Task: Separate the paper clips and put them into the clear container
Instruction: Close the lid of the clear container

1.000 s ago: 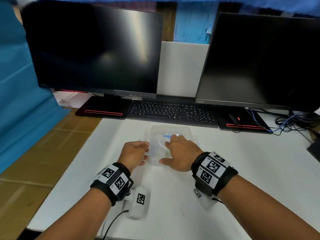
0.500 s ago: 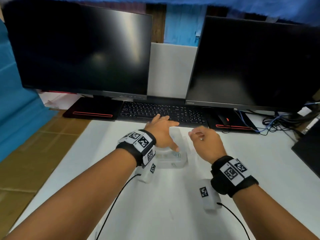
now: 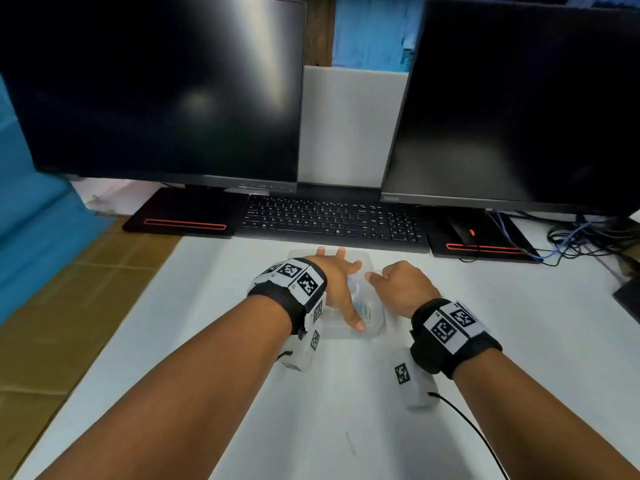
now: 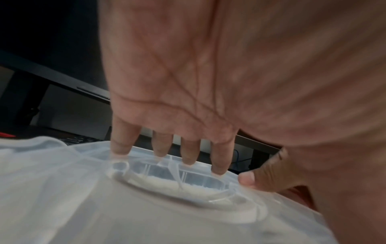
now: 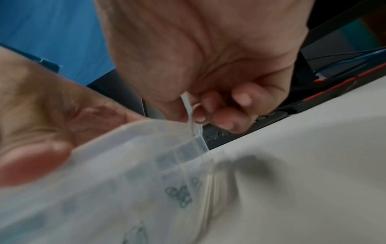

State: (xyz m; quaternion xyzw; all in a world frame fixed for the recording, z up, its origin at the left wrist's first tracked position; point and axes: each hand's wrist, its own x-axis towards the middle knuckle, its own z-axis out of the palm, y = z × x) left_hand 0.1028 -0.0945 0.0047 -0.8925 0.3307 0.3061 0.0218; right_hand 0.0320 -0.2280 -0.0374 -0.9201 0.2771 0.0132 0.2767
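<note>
White counter [image 3: 207,341] fronts two dark monitors and a keyboard [image 3: 332,220]. Left hand [image 3: 337,285] lies spread, fingers straight, pressing the clear container [image 3: 375,320] near the counter's middle. Right hand [image 3: 401,289], just beside it, curls to pinch what seems the container's thin tab. Blurred paper clips [image 5: 180,194] show inside.

Clear container [image 3: 372,315] on white desk, paper clips [image 5: 179,194] inside

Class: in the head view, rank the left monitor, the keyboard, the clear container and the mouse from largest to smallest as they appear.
1. left monitor
2. keyboard
3. clear container, partly hidden under the left hand
4. mouse
</note>
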